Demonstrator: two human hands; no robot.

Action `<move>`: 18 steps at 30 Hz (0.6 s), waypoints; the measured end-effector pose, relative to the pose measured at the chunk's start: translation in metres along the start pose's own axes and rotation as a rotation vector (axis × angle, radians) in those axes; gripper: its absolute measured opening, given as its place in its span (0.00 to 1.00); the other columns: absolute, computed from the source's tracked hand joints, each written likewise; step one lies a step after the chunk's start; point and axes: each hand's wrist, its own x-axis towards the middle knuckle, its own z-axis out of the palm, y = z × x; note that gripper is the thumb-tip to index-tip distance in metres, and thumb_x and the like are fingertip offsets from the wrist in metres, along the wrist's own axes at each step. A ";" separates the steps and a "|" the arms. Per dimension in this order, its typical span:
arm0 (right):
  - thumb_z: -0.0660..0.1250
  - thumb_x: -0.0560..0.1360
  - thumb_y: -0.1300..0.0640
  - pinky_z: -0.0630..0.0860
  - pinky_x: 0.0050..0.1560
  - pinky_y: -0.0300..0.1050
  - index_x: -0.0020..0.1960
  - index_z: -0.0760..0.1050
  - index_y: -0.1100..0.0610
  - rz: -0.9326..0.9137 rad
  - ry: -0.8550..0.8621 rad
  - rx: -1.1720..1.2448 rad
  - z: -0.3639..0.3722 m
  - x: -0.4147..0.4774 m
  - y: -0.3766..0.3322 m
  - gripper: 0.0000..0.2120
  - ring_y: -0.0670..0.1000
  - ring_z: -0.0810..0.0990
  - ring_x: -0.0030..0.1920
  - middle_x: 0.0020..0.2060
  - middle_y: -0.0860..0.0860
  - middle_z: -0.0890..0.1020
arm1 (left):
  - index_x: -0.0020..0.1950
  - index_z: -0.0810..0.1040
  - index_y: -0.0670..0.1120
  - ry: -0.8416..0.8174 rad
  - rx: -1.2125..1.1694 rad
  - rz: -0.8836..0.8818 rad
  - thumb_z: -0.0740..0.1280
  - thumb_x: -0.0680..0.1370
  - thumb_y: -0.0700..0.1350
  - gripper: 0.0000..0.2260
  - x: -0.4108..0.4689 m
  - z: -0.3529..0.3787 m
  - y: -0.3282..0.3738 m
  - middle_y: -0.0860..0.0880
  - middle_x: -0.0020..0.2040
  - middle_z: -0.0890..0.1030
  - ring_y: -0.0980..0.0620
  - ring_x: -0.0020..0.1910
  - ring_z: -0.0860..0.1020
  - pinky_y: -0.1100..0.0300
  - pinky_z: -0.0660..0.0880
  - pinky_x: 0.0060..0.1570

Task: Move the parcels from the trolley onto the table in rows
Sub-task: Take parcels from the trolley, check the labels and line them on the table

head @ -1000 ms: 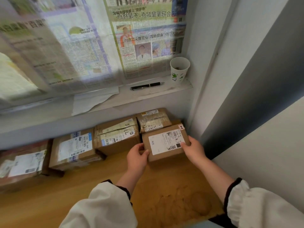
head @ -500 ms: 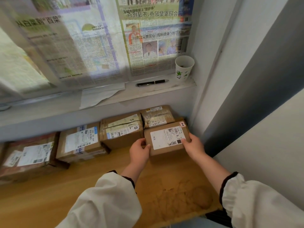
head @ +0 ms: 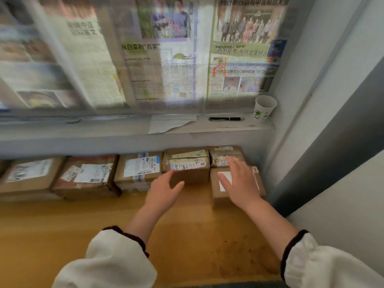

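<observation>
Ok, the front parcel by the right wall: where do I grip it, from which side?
Probably its two near corners, coming from the near side. The front parcel lies flat, back against the rear parcel, left end partly beside the taped parcel, right end close to the wall.

Soft daylight glows through the newspapers [head: 145, 59]; motion blur smears the left edge.

I am wearing the only camera on my head, and it is looking forward and down across the table [head: 62, 235] from close above. It is facing the newspaper-covered window [head: 166, 59], with my sleeves [head: 108, 262] showing along the bottom edge.
</observation>
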 end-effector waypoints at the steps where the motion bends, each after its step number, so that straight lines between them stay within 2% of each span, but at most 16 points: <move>1: 0.55 0.77 0.41 0.56 0.73 0.52 0.74 0.56 0.54 -0.079 -0.049 -0.083 0.006 0.001 -0.024 0.30 0.53 0.58 0.73 0.73 0.52 0.63 | 0.74 0.61 0.51 0.056 0.158 0.017 0.62 0.77 0.58 0.28 -0.010 -0.024 -0.022 0.51 0.71 0.68 0.49 0.71 0.65 0.49 0.68 0.66; 3: 0.53 0.77 0.39 0.52 0.73 0.57 0.75 0.53 0.53 -0.206 -0.154 -0.219 0.024 0.001 -0.074 0.31 0.55 0.53 0.75 0.74 0.52 0.59 | 0.76 0.57 0.51 0.121 0.371 -0.065 0.59 0.77 0.61 0.30 -0.034 -0.073 -0.074 0.50 0.74 0.63 0.46 0.74 0.57 0.47 0.64 0.69; 7: 0.54 0.76 0.38 0.50 0.72 0.62 0.75 0.51 0.50 -0.403 -0.334 -0.302 0.074 -0.016 -0.196 0.32 0.59 0.50 0.75 0.75 0.52 0.55 | 0.77 0.52 0.50 0.201 0.501 -0.320 0.56 0.78 0.62 0.32 -0.115 -0.172 -0.183 0.48 0.77 0.56 0.43 0.75 0.52 0.46 0.59 0.71; 9: 0.56 0.76 0.38 0.51 0.72 0.62 0.75 0.50 0.49 -0.506 -0.386 -0.301 0.102 -0.035 -0.264 0.33 0.59 0.51 0.74 0.75 0.52 0.55 | 0.77 0.51 0.48 0.234 0.557 -0.405 0.55 0.78 0.61 0.32 -0.164 -0.218 -0.230 0.47 0.77 0.55 0.42 0.75 0.52 0.46 0.59 0.70; 12: 0.58 0.76 0.39 0.51 0.71 0.62 0.75 0.51 0.49 -0.661 -0.482 -0.279 0.139 -0.073 -0.365 0.33 0.58 0.51 0.75 0.76 0.51 0.54 | 0.76 0.55 0.48 0.358 0.570 -0.560 0.57 0.77 0.61 0.31 -0.247 -0.275 -0.291 0.48 0.75 0.59 0.42 0.74 0.55 0.44 0.66 0.65; 15: 0.58 0.75 0.39 0.58 0.70 0.61 0.74 0.55 0.49 -0.764 -0.561 -0.239 0.172 -0.111 -0.450 0.31 0.57 0.55 0.74 0.75 0.51 0.56 | 0.75 0.59 0.49 0.436 0.551 -0.725 0.58 0.77 0.60 0.29 -0.333 -0.315 -0.350 0.48 0.74 0.62 0.43 0.73 0.58 0.46 0.65 0.67; 18: 0.57 0.76 0.39 0.63 0.68 0.56 0.74 0.55 0.49 -0.874 -0.625 -0.238 0.200 -0.139 -0.519 0.31 0.56 0.59 0.72 0.74 0.51 0.58 | 0.74 0.62 0.51 0.480 0.488 -0.906 0.59 0.77 0.59 0.28 -0.406 -0.338 -0.402 0.48 0.74 0.64 0.44 0.72 0.61 0.47 0.64 0.67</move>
